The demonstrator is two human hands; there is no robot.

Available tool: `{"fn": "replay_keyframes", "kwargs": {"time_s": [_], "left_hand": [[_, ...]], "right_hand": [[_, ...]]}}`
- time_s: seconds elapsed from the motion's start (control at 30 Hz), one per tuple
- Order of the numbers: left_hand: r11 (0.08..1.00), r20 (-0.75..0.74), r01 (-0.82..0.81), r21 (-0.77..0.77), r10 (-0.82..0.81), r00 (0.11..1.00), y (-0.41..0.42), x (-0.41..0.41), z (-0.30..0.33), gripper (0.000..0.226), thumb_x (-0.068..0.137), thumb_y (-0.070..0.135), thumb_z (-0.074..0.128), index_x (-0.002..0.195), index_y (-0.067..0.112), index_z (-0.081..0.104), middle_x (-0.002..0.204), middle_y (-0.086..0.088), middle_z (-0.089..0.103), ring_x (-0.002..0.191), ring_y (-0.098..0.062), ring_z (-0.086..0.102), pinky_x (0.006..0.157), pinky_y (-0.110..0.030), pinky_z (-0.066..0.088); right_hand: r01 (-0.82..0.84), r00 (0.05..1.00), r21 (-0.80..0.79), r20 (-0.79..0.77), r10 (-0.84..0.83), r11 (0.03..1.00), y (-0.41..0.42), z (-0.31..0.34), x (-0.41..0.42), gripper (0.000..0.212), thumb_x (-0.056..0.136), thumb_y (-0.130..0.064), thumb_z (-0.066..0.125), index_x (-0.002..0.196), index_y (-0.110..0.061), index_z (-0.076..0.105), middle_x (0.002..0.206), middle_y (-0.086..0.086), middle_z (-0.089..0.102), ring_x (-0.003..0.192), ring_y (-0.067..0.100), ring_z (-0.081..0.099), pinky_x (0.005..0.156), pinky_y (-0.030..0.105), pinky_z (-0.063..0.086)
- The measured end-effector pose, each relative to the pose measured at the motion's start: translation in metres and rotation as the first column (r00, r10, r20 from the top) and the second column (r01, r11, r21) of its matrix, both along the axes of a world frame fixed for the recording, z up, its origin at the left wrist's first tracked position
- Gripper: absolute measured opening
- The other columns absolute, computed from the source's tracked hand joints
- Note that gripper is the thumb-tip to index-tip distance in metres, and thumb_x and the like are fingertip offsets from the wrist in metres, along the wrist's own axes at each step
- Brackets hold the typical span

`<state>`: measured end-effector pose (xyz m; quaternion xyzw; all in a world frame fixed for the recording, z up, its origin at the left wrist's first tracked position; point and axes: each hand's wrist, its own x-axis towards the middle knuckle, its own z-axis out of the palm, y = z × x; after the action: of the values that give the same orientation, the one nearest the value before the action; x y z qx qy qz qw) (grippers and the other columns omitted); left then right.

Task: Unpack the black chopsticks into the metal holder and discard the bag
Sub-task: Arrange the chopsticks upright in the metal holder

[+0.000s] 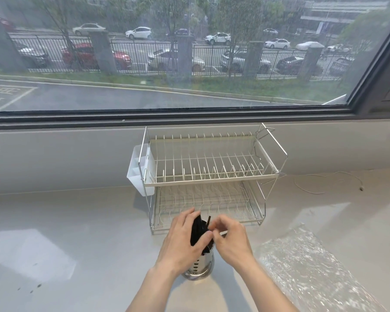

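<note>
Probably a home kitchen: dish rack (212, 176) on pale counter (77, 221) beneath a window (167, 52).

Daylit counter under a wide window

Pale countertop (54, 221); wire dish rack (212, 167) at 12 o'clock against the sill; window (167, 52) shows parked cars.

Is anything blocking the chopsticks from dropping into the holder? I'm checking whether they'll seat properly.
Nothing visible does. The black chopsticks already stand with their lower ends inside the metal holder, gripped by the left hand, with the right hand beside them.
</note>
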<state>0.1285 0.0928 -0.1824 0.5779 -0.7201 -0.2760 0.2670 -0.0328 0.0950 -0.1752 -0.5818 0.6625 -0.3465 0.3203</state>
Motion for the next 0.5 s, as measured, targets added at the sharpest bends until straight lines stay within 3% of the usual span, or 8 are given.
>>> {"fn": "replay_keyframes", "kwargs": {"time_s": [0.1, 0.2, 0.3, 0.37, 0.5], "left_hand": [[0.994, 0.035, 0.099, 0.04, -0.1, 0.994, 0.002, 0.008, 0.006, 0.097, 0.067, 0.074, 0.067, 0.151, 0.039, 0.033, 0.158, 0.028, 0.02, 0.145, 0.004, 0.02, 0.117, -0.023, 0.025], [0.988, 0.109, 0.145, 0.048, -0.15, 0.983, 0.003, 0.013, 0.006, 0.105, 0.061, 0.065, 0.077, 0.152, 0.042, 0.029, 0.157, 0.031, 0.018, 0.143, 0.006, 0.021, 0.112, -0.017, 0.024], [0.999, 0.08, 0.018, -0.032, -0.015, 0.997, 0.001, 0.012, -0.003, 0.069, 0.078, 0.043, 0.076, 0.139, 0.041, 0.046, 0.148, 0.027, 0.039, 0.137, -0.003, 0.042, 0.107, -0.022, 0.038], [0.991, 0.024, -0.114, -0.069, 0.116, 0.993, -0.001, 0.007, -0.005, 0.044, 0.084, 0.032, 0.073, 0.124, 0.04, 0.056, 0.131, 0.025, 0.051, 0.12, -0.007, 0.057, 0.096, -0.03, 0.049], [0.955, -0.07, -0.292, -0.045, 0.288, 0.955, -0.005, -0.001, -0.003, 0.026, 0.085, 0.023, 0.074, 0.102, 0.037, 0.059, 0.104, 0.022, 0.064, 0.095, -0.007, 0.064, 0.081, -0.026, 0.048]], "right_hand": [[0.037, 0.999, 0.002, 0.032, -0.037, 0.999, -0.002, -0.001, -0.003, 0.027, 0.077, 0.002, 0.058, 0.079, -0.025, 0.062, 0.081, -0.009, 0.072, 0.083, -0.002, 0.064, 0.069, 0.019, 0.053], [0.024, 0.997, 0.003, 0.079, -0.024, 1.0, 0.0, -0.006, -0.008, 0.037, 0.08, 0.003, 0.06, 0.092, -0.032, 0.065, 0.093, -0.011, 0.074, 0.088, -0.007, 0.065, 0.068, 0.014, 0.052], [-0.022, 0.995, 0.027, 0.1, 0.019, 0.999, 0.002, -0.011, -0.006, 0.033, 0.084, -0.004, 0.068, 0.101, -0.032, 0.069, 0.095, -0.013, 0.074, 0.087, -0.007, 0.067, 0.067, 0.017, 0.055], [0.003, 0.996, 0.014, 0.086, -0.005, 1.0, 0.0, -0.012, -0.004, 0.027, 0.084, -0.007, 0.07, 0.099, -0.029, 0.072, 0.091, -0.014, 0.075, 0.083, -0.006, 0.068, 0.066, 0.018, 0.055], [0.083, 0.995, -0.034, 0.058, -0.081, 0.996, -0.007, -0.012, -0.001, 0.017, 0.085, -0.015, 0.07, 0.089, -0.03, 0.077, 0.081, -0.018, 0.076, 0.079, -0.004, 0.069, 0.072, 0.023, 0.057]]}}
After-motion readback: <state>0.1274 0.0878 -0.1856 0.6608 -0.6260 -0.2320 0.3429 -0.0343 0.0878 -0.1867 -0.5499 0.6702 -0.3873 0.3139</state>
